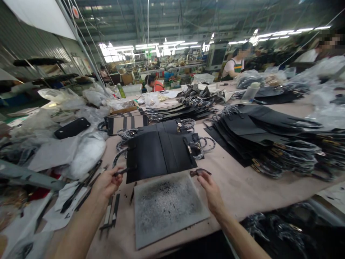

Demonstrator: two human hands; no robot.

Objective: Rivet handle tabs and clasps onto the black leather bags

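Note:
My left hand is closed on the dark handle at the near left corner of a black bag panel. This panel lies flat over others, with metal fittings along its right side. A hammer is in my right hand, gripped close under its dark head, just past the right corner of the panel. Between my forearms lies a grey slab, its top worn and speckled with black bits. The panel's near edge runs along the slab's far side.
Stacked black bag panels with plastic-wrapped handles fill the right; another stack sits behind. Long thin tools lie left of the slab. Plastic bags and a black case crowd the left. A co-worker is across the table.

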